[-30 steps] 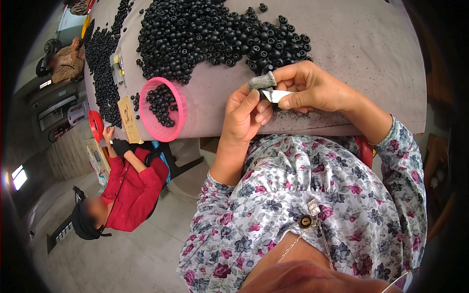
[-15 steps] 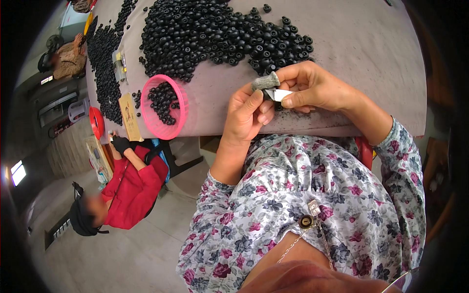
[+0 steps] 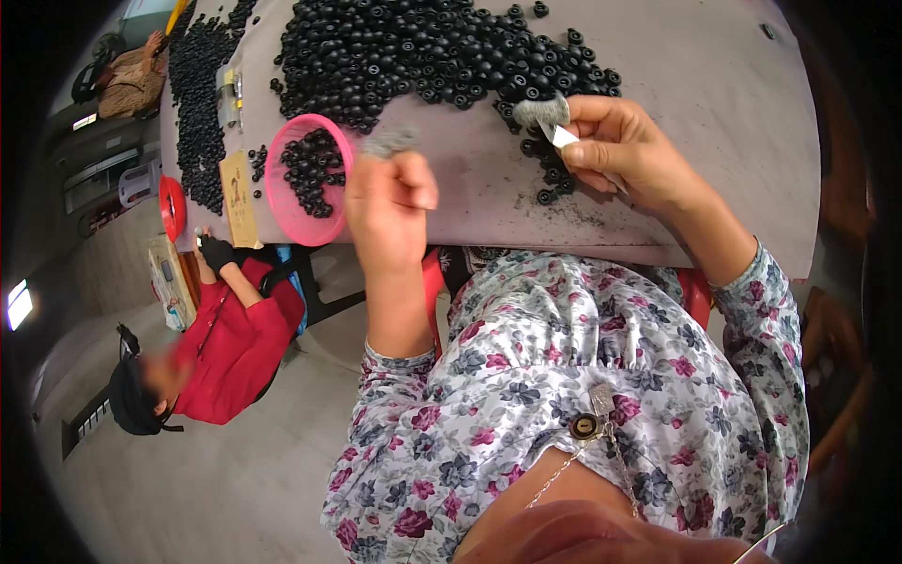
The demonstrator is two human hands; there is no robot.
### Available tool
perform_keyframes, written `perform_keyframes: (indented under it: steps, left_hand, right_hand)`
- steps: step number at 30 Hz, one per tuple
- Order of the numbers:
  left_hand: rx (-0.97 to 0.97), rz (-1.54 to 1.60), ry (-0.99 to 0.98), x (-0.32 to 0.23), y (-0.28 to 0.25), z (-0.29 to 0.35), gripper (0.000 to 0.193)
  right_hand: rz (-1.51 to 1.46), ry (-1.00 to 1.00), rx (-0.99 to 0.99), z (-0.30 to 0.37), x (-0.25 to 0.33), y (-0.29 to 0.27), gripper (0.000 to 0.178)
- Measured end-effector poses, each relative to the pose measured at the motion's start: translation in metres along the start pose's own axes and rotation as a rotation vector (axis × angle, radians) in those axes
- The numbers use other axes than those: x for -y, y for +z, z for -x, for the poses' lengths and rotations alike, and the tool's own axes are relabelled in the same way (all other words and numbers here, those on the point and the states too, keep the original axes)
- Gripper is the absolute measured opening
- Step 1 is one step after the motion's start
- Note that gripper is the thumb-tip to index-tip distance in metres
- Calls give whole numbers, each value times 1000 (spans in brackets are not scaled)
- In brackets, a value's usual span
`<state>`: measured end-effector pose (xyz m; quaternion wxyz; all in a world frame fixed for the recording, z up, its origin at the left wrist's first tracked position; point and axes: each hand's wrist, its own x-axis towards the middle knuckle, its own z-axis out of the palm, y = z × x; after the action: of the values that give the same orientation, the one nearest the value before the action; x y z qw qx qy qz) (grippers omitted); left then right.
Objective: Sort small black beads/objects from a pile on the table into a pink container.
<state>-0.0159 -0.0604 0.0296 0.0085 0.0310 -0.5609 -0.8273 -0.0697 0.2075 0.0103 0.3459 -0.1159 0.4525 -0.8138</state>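
My right hand (image 3: 625,155) is closed on a small flat blade (image 3: 565,137), pinched between thumb and fingers. A grey cloth finger cover (image 3: 540,111) sits on its index finger. Below and beside it lie several round black plastic pieces (image 3: 550,174), loose from the large pile. My left hand (image 3: 387,211) is raised at the right rim of the pink basket (image 3: 272,188), smeared by motion. Another grey finger cover (image 3: 389,143) shows at its fingertips. Its fingers look curled, but whether they hold anything is hidden by the blur. Inside the basket are many black pieces (image 3: 313,169).
A big heap of black pieces (image 3: 404,52) covers the far table (image 3: 695,75); a second heap (image 3: 195,103) lies left. Beside the basket are a tan box (image 3: 239,199) and a red dish (image 3: 172,209). A person in red (image 3: 230,348) sits left, another person (image 3: 132,83) farther off.
My hands have parted: the left swung left to the basket, the right shifted slightly up and right with the blade. The dark piece between them no longer shows there. The view shifted a little.
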Motion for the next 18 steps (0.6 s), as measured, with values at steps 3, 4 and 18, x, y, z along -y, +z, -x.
perform_keyframes:
  steps: [3,4,18]
  left_hand:
    - [16,-472,-16,15,39,14,14]
    - [22,-595,-20,20,47,18,10]
    - [329,-1263,222,40,58,19,24]
  right_hand:
    - [11,-69,-46,-2,-4,-4,27]
    - [13,-88,-61,-2,-5,-4,26]
    - [67,-19,-41,-1,-1,-3,11]
